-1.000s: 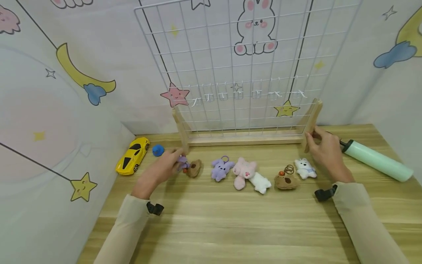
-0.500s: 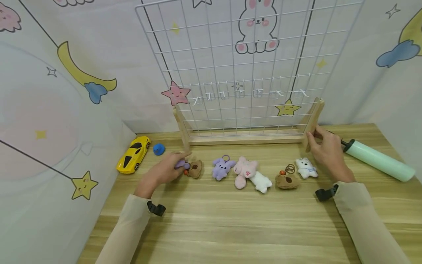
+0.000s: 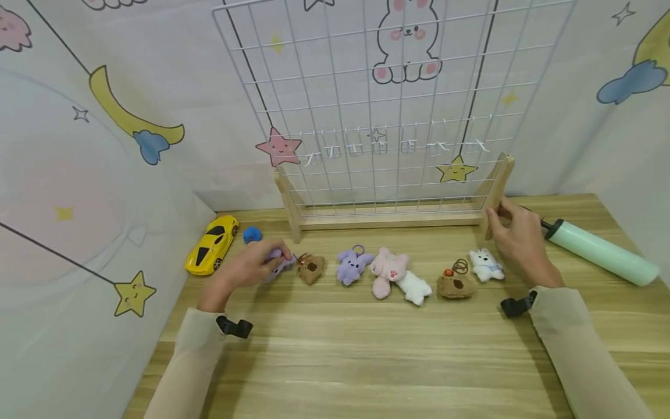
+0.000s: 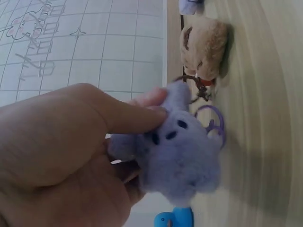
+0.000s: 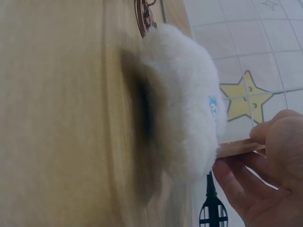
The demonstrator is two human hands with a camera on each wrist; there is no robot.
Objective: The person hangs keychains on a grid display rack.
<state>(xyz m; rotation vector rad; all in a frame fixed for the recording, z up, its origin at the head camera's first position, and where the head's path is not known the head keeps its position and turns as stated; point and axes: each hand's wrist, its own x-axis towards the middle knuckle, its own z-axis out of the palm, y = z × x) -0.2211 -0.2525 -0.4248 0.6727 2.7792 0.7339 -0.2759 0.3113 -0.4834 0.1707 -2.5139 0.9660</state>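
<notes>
In the head view my left hand [image 3: 246, 269] pinches a small purple plush keychain [image 3: 282, 263] at the left of a row of plush keychains. The left wrist view shows my thumb and fingers on the ears of this purple plush [image 4: 182, 158], its face and purple ring visible. Beside it lies a brown plush keychain [image 3: 312, 270]. My right hand [image 3: 520, 241] grips the right wooden upright [image 3: 499, 189] of the wire grid stand, thumb on one side and fingers on the other. Close by that hand lies a white bear plush [image 3: 485, 266] with a blue scarf.
Another purple plush [image 3: 352, 269], a pink plush [image 3: 388, 266], a white plush [image 3: 416, 289] and a brown plush [image 3: 455, 287] continue the row. Small hooks [image 3: 379, 148] hang across the wire grid. A yellow car [image 3: 211, 245], a blue duck [image 3: 252, 234] and a mint-green pump [image 3: 602, 253] flank the stand.
My left hand has drawn the purple plush leftward, away from the brown plush beside it, which has turned slightly. The right hand stays on the upright.
</notes>
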